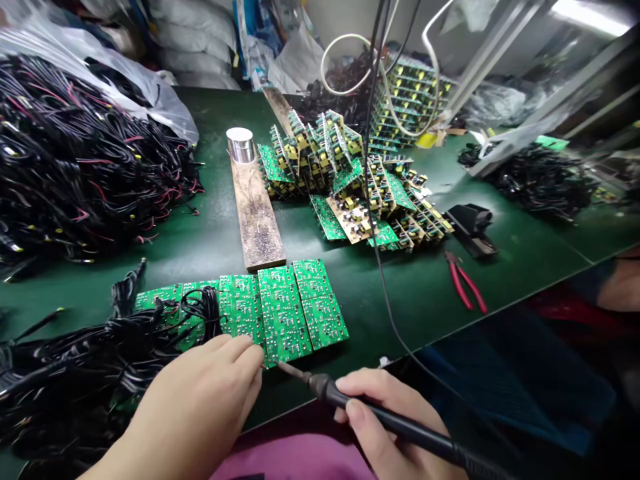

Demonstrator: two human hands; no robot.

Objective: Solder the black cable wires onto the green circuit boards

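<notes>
Circuit boards point(280, 313) lie flat on a green bench mat point(400, 313) beside black wires point(105, 353), a left hand point(195, 407), fingers together, pinning one steady while a right hand point(380, 420), fingers clamped round a soldering iron point(325, 389), holds its tip at the board's edge.

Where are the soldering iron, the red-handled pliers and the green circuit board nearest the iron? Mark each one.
Soldering iron point(407, 431): head view, on the black handle.
Red-handled pliers point(457, 283): head view, on one red grip.
Green circuit board nearest the iron point(283, 320): head view, on the board's green face.
</notes>
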